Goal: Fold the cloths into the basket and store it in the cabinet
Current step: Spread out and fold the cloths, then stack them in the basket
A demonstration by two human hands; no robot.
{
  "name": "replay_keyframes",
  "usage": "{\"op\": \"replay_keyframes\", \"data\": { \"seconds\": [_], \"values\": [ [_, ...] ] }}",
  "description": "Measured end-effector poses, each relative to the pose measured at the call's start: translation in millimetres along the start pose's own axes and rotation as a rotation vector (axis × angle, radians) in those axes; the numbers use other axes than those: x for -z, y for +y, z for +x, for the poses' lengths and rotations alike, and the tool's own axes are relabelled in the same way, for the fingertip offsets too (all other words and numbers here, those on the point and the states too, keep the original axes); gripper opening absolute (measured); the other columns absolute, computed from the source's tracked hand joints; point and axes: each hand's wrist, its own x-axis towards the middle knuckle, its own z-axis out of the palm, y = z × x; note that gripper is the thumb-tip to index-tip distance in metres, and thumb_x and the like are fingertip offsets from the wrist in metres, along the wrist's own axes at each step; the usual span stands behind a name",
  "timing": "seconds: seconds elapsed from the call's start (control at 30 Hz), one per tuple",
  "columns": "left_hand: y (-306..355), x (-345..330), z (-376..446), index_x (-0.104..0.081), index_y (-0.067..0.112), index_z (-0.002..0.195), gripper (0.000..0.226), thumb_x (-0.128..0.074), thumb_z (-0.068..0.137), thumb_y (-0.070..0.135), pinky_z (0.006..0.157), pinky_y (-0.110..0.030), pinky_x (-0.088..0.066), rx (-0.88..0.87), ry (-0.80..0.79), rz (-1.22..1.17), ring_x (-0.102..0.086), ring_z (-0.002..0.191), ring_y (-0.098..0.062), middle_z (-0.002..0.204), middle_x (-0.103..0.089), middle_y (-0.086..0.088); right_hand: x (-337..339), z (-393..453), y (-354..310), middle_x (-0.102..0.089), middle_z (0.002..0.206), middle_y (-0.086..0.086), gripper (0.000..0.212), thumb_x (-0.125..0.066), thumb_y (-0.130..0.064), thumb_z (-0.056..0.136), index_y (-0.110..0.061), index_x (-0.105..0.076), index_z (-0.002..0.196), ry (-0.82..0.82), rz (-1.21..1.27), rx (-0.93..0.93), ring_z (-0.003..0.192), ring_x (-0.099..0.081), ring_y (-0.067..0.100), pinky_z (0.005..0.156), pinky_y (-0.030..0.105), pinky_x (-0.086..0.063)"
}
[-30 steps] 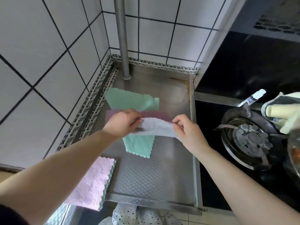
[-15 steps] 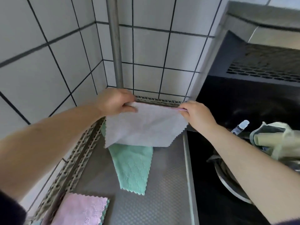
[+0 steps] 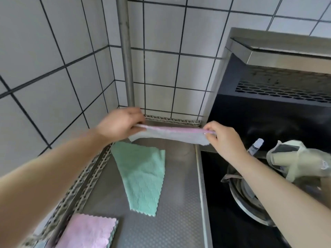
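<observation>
Head view: left hand and right hand each pinch one end of a pink-and-white cloth, held stretched in the air above the steel surface. Green cloth lies flat below it. Folded pink cloths sit nearer, left of the green cloth.

Both arms extended forward, raised. Left hand and right hand level, apart, each pinching an end of the cloth.
</observation>
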Motion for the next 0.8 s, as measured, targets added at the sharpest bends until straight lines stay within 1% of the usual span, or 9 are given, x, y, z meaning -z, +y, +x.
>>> {"op": "replay_keyframes", "data": {
  "seconds": [0.07, 0.17, 0.33, 0.37, 0.43, 0.53, 0.63, 0.7, 0.8],
  "values": [
    [22.5, -9.5, -32.0, -0.065, 0.014, 0.081, 0.017, -0.075, 0.076, 0.026, 0.052, -0.033, -0.054, 0.024, -0.080, -0.040, -0.059, 0.063, -0.016, 0.078, -0.059, 0.002, -9.7, -33.6, 3.2, -0.065, 0.078, -0.001, 0.011, -0.056, -0.019, 0.089, -0.019, -0.062, 0.099, -0.073, -0.013, -0.016, 0.069, -0.059, 0.015, 0.056, 0.028, -0.044],
    [63.3, -26.2, -89.5, -0.063, 0.018, 0.079, 0.016, -0.076, 0.074, 0.026, 0.054, -0.027, -0.051, 0.059, -0.229, -0.150, -0.061, 0.065, -0.016, 0.080, -0.061, 0.004, -30.5, -99.5, 7.6, -0.062, 0.075, -0.012, 0.007, -0.062, -0.025, 0.084, -0.026, -0.059, 0.091, -0.206, -0.024, -0.045, 0.065, -0.056, 0.006, 0.053, 0.018, -0.039],
    [128.9, -56.3, -177.0, -0.059, 0.024, 0.075, 0.014, -0.067, 0.073, 0.035, 0.055, -0.022, -0.042, 0.219, -0.416, -0.333, -0.058, 0.066, -0.011, 0.079, -0.060, 0.011, -59.8, -194.0, 13.1, -0.065, 0.089, -0.021, 0.011, -0.065, -0.030, 0.083, -0.035, -0.055, 0.085, -0.527, 0.107, -0.118, 0.077, -0.060, 0.000, 0.064, 0.015, -0.046],
    [138.0, -63.0, -189.9, -0.060, 0.023, 0.077, 0.015, -0.065, 0.075, 0.037, 0.058, -0.023, -0.043, 0.283, -0.459, -0.373, -0.058, 0.068, -0.012, 0.081, -0.060, 0.011, -63.9, -203.7, 13.6, -0.065, 0.087, -0.022, 0.014, -0.064, -0.031, 0.084, -0.038, -0.052, 0.082, -0.580, 0.132, -0.137, 0.075, -0.060, -0.001, 0.062, 0.015, -0.046],
    [150.4, -76.1, -211.1, -0.062, 0.021, 0.081, 0.018, -0.062, 0.080, 0.040, 0.066, -0.023, -0.045, 0.393, -0.525, -0.447, -0.058, 0.075, -0.012, 0.084, -0.059, 0.011, -72.3, -217.5, 14.5, -0.060, 0.071, -0.023, 0.021, -0.059, -0.033, 0.086, -0.044, -0.044, 0.075, -0.656, 0.143, -0.161, 0.059, -0.054, 0.000, 0.053, 0.017, -0.039],
    [154.1, -88.6, -227.0, -0.065, 0.024, 0.090, 0.018, -0.064, 0.084, 0.041, 0.068, -0.009, -0.037, 0.555, -0.480, -0.472, -0.059, 0.083, -0.007, 0.084, -0.054, 0.020, -81.3, -223.0, 16.0, -0.057, 0.064, -0.019, 0.017, -0.054, -0.035, 0.089, -0.043, -0.046, 0.076, -0.665, 0.179, -0.225, 0.048, -0.047, 0.005, 0.046, 0.018, -0.032],
    [146.2, -94.3, -228.8, -0.067, 0.026, 0.096, 0.018, -0.073, 0.080, 0.029, 0.068, -0.001, -0.034, 0.793, -0.358, -0.492, -0.059, 0.082, -0.002, 0.085, -0.059, 0.023, -89.9, -216.6, 20.6, -0.061, 0.066, -0.014, 0.015, -0.056, -0.032, 0.090, -0.042, -0.052, 0.081, -0.592, 0.232, -0.327, 0.053, -0.053, 0.003, 0.049, 0.015, -0.037],
    [138.8, -96.6, -222.5, -0.068, 0.024, 0.097, 0.020, -0.074, 0.079, 0.022, 0.068, 0.000, -0.034, 0.903, -0.289, -0.516, -0.059, 0.083, -0.002, 0.087, -0.062, 0.018, -95.6, -208.0, 23.4, -0.063, 0.072, -0.014, 0.016, -0.057, -0.028, 0.090, -0.042, -0.054, 0.082, -0.543, 0.245, -0.380, 0.061, -0.058, 0.002, 0.052, 0.014, -0.041],
    [126.6, -103.5, -210.5, -0.069, 0.021, 0.095, 0.019, -0.074, 0.078, 0.016, 0.067, -0.003, -0.036, 0.987, -0.211, -0.559, -0.061, 0.084, -0.007, 0.086, -0.064, 0.012, -106.6, -191.9, 26.8, -0.062, 0.069, -0.011, 0.020, -0.058, -0.026, 0.089, -0.041, -0.054, 0.077, -0.489, 0.263, -0.444, 0.059, -0.056, -0.003, 0.053, 0.011, -0.041]
  ]
}}
